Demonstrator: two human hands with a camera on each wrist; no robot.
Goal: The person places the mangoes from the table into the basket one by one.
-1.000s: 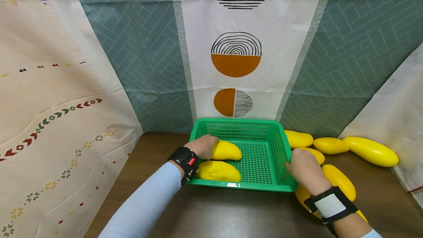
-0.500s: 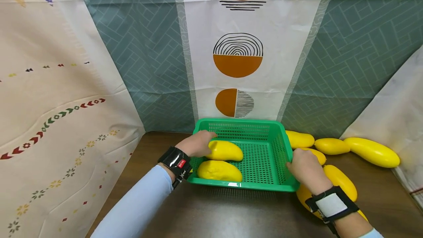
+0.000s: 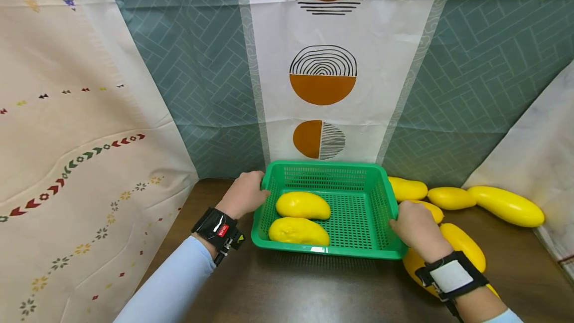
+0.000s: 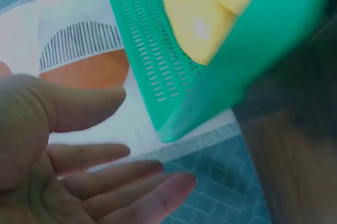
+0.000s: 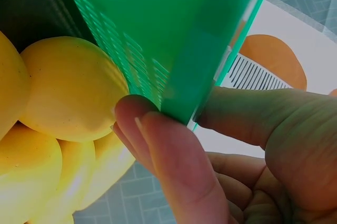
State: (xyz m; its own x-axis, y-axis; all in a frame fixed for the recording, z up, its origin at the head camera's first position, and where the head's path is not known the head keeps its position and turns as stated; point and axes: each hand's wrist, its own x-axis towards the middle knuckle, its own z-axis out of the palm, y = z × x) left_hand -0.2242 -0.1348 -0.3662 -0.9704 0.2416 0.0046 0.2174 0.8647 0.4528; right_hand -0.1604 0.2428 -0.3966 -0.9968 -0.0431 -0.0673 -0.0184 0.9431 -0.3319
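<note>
A green plastic basket [image 3: 358, 252] with slotted walls stands on the table in the head view. Two yellow mangoes lie in its left part, a rear mango [image 3: 303, 205] and a front mango [image 3: 299, 232]. My left hand [image 3: 244, 194] is at the basket's left rim. The left wrist view shows its thumb and fingers [image 4: 131, 174] spread apart, holding nothing, with a gap to the basket wall. On the right side, my right hand [image 3: 417, 223] grips the basket's rim; in the right wrist view the thumb and fingers pinch the green edge [image 5: 184, 77].
Several yellow fruits lie right of the basket, among them a long one [image 3: 506, 206] near the right cloth and one [image 3: 462, 245] behind my right wrist. A patterned cloth [image 3: 323, 29] hangs behind the basket. The brown table [image 3: 314, 288] extends in front.
My left hand has let go of the rear mango and moved left, out of the basket to its left rim. My right hand stays on the right rim.
</note>
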